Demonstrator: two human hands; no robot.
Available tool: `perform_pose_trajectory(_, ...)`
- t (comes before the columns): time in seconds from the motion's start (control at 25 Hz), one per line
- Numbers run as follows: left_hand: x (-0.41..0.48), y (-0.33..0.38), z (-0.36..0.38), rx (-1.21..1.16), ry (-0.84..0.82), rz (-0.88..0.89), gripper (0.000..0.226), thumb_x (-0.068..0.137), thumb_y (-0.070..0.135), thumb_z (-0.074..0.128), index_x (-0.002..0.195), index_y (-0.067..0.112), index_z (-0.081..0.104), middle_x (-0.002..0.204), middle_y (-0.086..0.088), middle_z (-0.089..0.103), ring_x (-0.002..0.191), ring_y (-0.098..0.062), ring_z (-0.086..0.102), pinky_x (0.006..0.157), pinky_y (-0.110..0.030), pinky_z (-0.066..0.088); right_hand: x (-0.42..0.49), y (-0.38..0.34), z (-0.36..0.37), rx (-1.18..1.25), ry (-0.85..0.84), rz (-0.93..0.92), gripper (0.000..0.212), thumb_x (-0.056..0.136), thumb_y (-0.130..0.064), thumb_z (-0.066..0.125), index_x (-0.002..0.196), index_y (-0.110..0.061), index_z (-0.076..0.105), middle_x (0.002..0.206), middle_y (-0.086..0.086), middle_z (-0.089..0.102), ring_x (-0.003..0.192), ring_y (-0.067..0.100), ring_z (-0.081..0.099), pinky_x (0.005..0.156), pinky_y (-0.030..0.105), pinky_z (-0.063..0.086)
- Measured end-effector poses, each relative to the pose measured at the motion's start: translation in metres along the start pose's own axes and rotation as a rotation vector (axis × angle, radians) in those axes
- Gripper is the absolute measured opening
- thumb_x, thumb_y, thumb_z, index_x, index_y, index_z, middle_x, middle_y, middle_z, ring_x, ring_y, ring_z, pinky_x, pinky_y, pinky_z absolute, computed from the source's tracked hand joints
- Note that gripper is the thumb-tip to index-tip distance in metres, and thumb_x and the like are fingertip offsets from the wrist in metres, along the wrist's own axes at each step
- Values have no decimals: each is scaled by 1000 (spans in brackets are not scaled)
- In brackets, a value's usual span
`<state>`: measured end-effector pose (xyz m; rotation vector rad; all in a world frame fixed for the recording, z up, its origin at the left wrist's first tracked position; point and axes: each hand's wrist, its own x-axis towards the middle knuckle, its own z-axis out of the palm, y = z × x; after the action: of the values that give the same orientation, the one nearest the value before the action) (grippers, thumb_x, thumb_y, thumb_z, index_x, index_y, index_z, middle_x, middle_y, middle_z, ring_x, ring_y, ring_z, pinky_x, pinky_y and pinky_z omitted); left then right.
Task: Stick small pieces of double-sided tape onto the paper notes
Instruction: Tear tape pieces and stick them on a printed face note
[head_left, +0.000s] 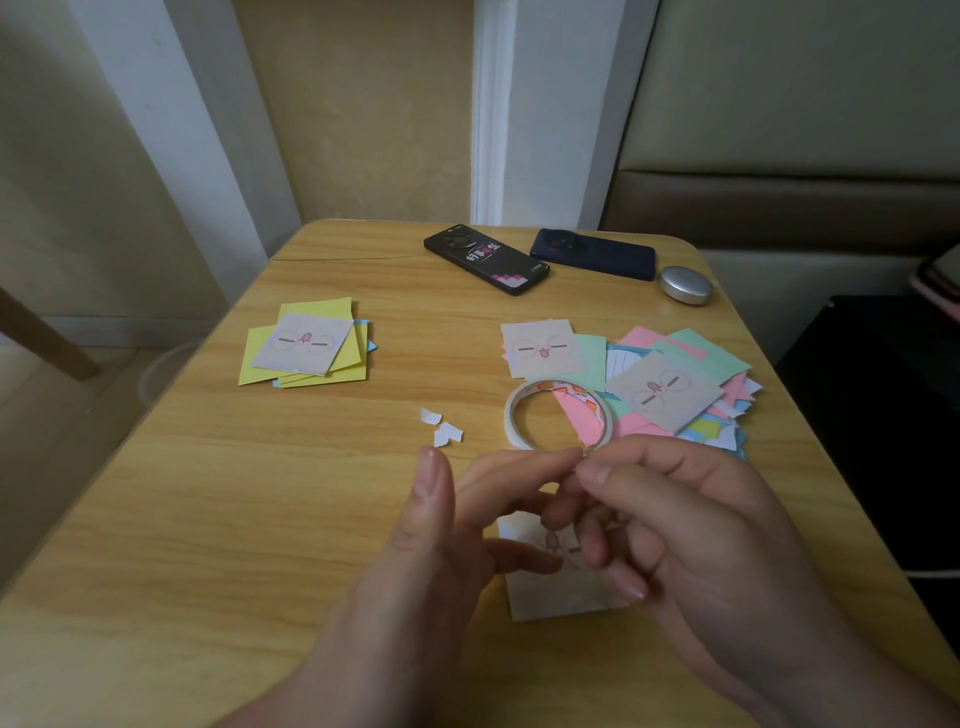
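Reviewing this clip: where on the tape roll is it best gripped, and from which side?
Pinch the tape roll by its ring wall at its left arc, from above: one finger inside the open centre, thumb outside. It lies flat, so the thin wall is probably the only hold, and that arc rests on bare table, while the right arc overlaps the paper notes.

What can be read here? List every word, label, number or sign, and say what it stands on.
Nothing here reads clearly.
Black phone: white characters on its back, too blurred to read.
Same phone, near its corner: a small mark, too small to read.
Tape roll: orange print inside the core, unreadable.
Notes: drawn faces only, no words.
Blue phone and silver case: no legible text.
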<state>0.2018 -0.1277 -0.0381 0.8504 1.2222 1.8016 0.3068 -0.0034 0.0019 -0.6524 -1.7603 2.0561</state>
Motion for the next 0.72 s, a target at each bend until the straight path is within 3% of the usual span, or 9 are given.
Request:
perform_pose_trajectory(0.24, 0, 1, 1, -7, 2, 16, 90, 78, 86, 40, 125, 15, 69, 115, -2, 62, 110, -20, 54, 88, -33, 51, -1, 0, 1, -34, 7, -17, 15, 74, -18, 64, 69, -7, 73, 70, 23, 68, 56, 33, 41, 39, 23, 33)
perform_pose_trajectory(0.56, -1, 0, 0, 28, 12, 22, 88, 78, 87, 40, 124, 18, 71, 116, 0, 63, 111, -19, 55, 87, -32, 51, 0, -1, 1, 67, 11, 28, 12, 71, -12, 63, 69, -5, 72, 70, 20, 68, 51, 17, 50, 35, 20, 30)
perform_pose_trajectory(0.72, -2, -1, 1, 76, 16, 42, 85, 79, 86, 38, 124, 21, 70, 118, 0, 62, 113, -20, 55, 89, -33, 50, 0, -3, 0, 128, 4, 51, 15, 70, -14, 60, 69, -4, 72, 70, 21, 67, 52, 18, 51, 34, 19, 28)
